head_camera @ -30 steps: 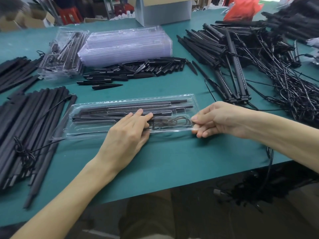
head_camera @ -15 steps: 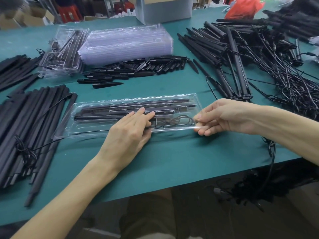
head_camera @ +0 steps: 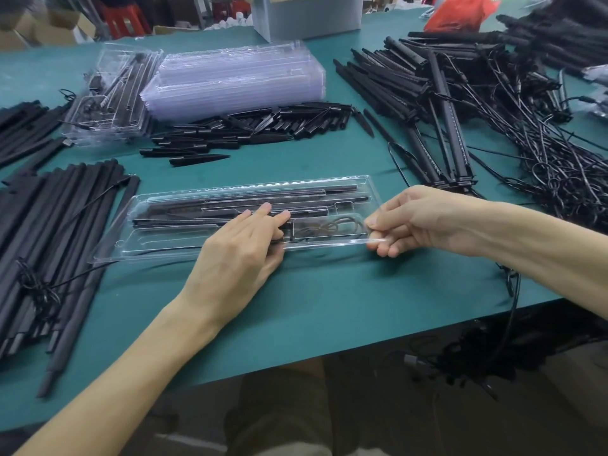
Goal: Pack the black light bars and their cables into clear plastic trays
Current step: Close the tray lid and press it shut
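A clear tray (head_camera: 113, 255) lies mid-frame on the green bench (head_camera: 329, 291), with black light bars (head_camera: 230, 201) and a coiled cable (head_camera: 325, 227) inside. The left hand (head_camera: 237, 255) presses flat on it, fingers straight; the right hand (head_camera: 414, 222) pinches its right end.

Single head-worn view, wide-angle, aimed forward and down.

Camera sits on the person at the near edge of the green table (head_camera: 329, 307), tilted enough to catch their lap (head_camera: 279, 416) below it. Close working range: left hand (head_camera: 237, 258) and right hand (head_camera: 418, 222) meet on the clear tray (head_camera: 158, 240) mid-frame, forearms entering bottom left and right. Table's far side and a grey box (head_camera: 312, 14) line the top, edges bowed by the lens.
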A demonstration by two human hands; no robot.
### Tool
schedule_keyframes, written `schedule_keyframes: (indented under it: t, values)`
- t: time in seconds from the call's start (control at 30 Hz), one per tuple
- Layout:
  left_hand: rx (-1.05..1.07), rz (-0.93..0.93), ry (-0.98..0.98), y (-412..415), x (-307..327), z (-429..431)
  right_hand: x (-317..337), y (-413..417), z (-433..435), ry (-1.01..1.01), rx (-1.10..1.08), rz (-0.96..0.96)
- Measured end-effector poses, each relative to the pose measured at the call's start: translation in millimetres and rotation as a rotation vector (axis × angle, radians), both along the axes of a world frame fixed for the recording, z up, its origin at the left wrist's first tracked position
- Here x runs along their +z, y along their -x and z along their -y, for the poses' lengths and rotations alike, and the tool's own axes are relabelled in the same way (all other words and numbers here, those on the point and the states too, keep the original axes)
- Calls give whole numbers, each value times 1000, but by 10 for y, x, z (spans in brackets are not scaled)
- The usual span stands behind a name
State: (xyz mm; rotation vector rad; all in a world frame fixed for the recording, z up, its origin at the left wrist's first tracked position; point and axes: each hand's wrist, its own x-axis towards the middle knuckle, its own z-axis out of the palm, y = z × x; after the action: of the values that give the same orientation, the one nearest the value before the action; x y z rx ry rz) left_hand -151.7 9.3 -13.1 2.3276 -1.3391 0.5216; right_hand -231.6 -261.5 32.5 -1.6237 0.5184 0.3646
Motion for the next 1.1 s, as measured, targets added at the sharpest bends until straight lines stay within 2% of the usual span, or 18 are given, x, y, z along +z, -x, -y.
schedule_keyframes:
  t: [0.33, 0.47, 0.67, 0.8, 0.87, 0.9, 0.97, 1.03, 1.1]
  values:
    - [9, -41, 19, -44, 70, -64, 7, 6, 29, 19, -40, 49]
    - [37, 33, -24, -68, 107, -110, 55, -4, 95, 50, -66, 77]
    - [227, 106, 1, -159, 111, -231, 14, 16, 180, 76, -115, 99]
    - [185, 212, -51, -155, 95, -183, -70, 51, 153, 175, -107, 135]
    - [156, 238, -62, -156, 100, -175, -87, 62, 126, 314, -107, 172]
    - [152, 244, -63, -158, 105, -173, -87, 75, 107, 473, -84, 188]
    - [151, 259, -73, -160, 110, -166, -79, 122, 68, 962, -8, 234]
    - [151, 278, -82, -145, 100, -153, -53, 205, -34, 1338, 15, 457]
    - [147, 290, -67, -136, 101, -142, 5, 249, -227, 1443, 63, 731]
